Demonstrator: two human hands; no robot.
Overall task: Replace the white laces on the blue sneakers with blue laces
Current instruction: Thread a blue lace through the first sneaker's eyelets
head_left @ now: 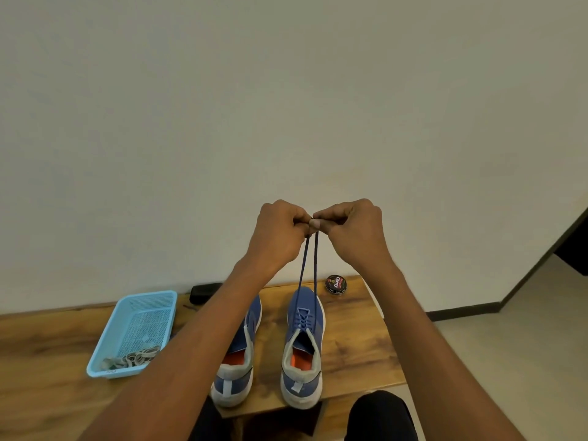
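Two blue sneakers stand side by side on a wooden table, heels toward me. The right sneaker point(304, 342) has a blue lace point(308, 272) crossed through its eyelets. Both ends of that lace run straight up, pulled taut, to my two hands held high above the shoe. My left hand point(280, 232) pinches one end and my right hand point(353, 230) pinches the other, knuckles nearly touching. The left sneaker point(237, 367) is partly hidden under my left forearm, so its lacing cannot be seen. White laces point(133, 358) lie bunched in a light blue basket point(149, 300).
A round black shoe polish tin point(336, 284) sits at the table's back right. A dark brush-like object point(203, 292) lies against the wall behind the basket. My dark-trousered knee point(381, 415) is below the table's front edge. The table point(356, 345) ends just right of the right sneaker.
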